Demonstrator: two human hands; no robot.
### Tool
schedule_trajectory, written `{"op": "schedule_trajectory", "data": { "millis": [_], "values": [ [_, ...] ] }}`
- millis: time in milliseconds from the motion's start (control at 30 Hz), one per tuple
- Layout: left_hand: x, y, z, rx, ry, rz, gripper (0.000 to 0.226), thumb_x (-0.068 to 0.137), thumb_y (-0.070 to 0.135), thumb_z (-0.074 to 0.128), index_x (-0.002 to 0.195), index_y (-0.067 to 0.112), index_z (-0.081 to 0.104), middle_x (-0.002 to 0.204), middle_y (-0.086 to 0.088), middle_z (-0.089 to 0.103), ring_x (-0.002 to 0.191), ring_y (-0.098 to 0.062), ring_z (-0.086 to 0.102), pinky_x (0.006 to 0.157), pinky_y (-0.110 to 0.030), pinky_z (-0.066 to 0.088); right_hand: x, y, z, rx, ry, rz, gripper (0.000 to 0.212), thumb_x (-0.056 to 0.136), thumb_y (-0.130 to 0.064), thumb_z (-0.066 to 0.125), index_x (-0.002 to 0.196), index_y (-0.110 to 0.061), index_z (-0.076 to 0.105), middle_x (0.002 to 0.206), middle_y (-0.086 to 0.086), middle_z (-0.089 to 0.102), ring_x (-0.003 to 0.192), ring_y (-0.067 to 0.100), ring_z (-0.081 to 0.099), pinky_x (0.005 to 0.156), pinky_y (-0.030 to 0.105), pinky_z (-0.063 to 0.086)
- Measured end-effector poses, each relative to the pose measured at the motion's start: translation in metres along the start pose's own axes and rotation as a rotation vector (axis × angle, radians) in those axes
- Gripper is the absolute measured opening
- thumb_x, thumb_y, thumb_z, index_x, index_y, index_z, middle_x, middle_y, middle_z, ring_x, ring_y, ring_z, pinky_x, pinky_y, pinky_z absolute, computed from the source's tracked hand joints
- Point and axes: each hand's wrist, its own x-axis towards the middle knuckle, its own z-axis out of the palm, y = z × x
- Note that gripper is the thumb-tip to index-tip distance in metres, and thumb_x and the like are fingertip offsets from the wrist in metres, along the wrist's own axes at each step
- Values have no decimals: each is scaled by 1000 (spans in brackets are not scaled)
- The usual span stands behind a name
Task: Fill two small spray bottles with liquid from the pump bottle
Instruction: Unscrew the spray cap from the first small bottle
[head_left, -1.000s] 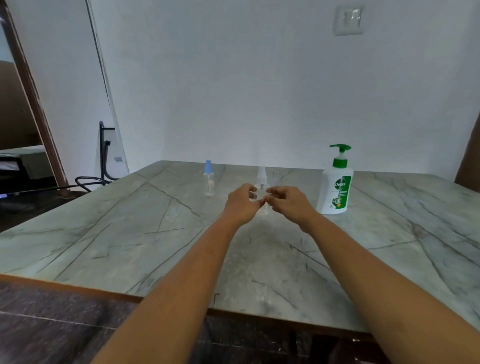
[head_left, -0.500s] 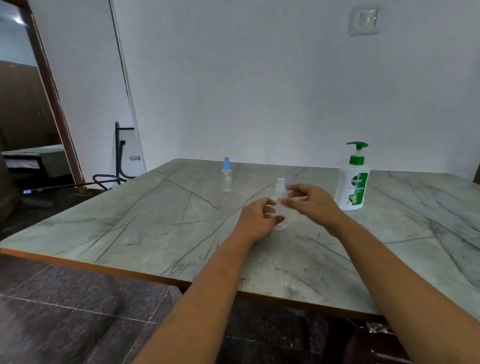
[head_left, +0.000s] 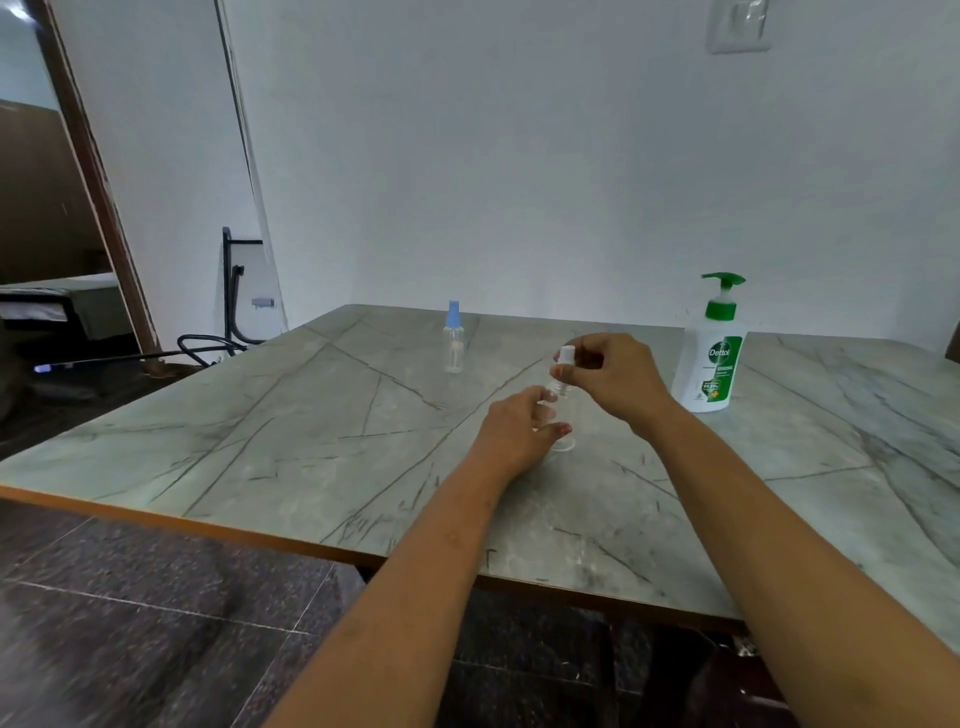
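1. Spray bottle with the white cap (head_left: 563, 387) stands upright on the marble-pattern table (head_left: 311, 426), near its middle. Half a second ago it stood the same way, so it has not been lifted.
2. The right hand (head_left: 615, 379) has risen to the cap and now pinches it between fingertips; earlier it reached in lower.
3. The left hand (head_left: 519, 426) is curled around the clear body, steadying it. I judge the cap is being unscrewed or pulled off; the first filling has not begun.
4. The blue-capped spray bottle (head_left: 453, 338) stands well apart at the far left, still capped.
5. The Dettol pump bottle (head_left: 711, 353) stands near the right hand, within easy reach.
6. Open tabletop lies all around; the near edge is well apart from the bottles.
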Motion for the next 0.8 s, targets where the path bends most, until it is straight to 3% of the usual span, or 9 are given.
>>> {"op": "schedule_trajectory", "data": {
  "millis": [67,133,267,333,433,500,633,700,800],
  "values": [
    [-1,1,-1,-12,-17,-6,43,88,26,64,127,14,51,125,-7,59,111,-19,58,97,-29,43,2,1,-7,47,-83,-2,25,83,-13,71,108,-10,69,94,-2,67,85,6,61,71,9,45],
    [-1,0,-2,-24,-18,-7,43,87,26,64,127,15,52,124,-8,60,110,-19,58,97,-29,43,5,4,-15,163,-198,0,27,85,-6,66,112,-10,66,98,-1,68,90,4,63,85,19,52],
    [-3,-1,-1,-31,-18,-21,43,87,26,64,127,17,51,122,-8,60,108,-19,58,98,-30,44,11,7,-25,336,-344,28,46,89,7,54,131,-11,51,114,8,64,108,17,61,93,28,49],
    [-3,0,-1,-31,-22,-22,43,87,26,64,127,16,51,123,-8,60,109,-19,58,99,-31,43,14,8,-26,325,-314,38,46,89,-6,61,132,-17,49,121,6,58,111,18,57,91,27,48],
    [-3,0,-2,-25,-21,-16,42,87,27,64,126,16,52,122,-7,61,109,-19,58,101,-33,45,12,5,-15,104,-180,9,39,78,-32,75,112,-17,63,103,2,61,94,15,59,81,26,49],
    [-3,-1,-1,-20,-21,-11,41,87,28,64,125,16,52,123,-7,60,110,-18,58,101,-33,45,9,3,-5,-53,-116,-25,39,72,-36,80,99,-12,66,91,3,64,81,14,58,74,27,49],
    [-1,0,0,-10,-24,-13,41,88,28,63,126,17,52,125,-6,59,111,-18,58,99,-31,44,7,1,0,-19,-92,-26,31,73,-17,80,99,-8,68,92,4,67,84,16,63,75,26,52],
    [-1,0,0,-9,-24,-19,41,88,27,63,126,17,52,124,-7,59,110,-19,58,98,-30,44,7,1,-6,65,-164,-4,33,75,-5,76,106,-11,66,97,3,68,90,15,64,75,19,51],
    [-1,0,0,2,-21,-28,41,88,27,63,126,17,51,122,-8,59,107,-21,58,98,-32,45,10,0,-17,193,-357,28,48,81,11,62,123,-11,56,110,8,65,102,16,62,83,22,51]
  ]
}}
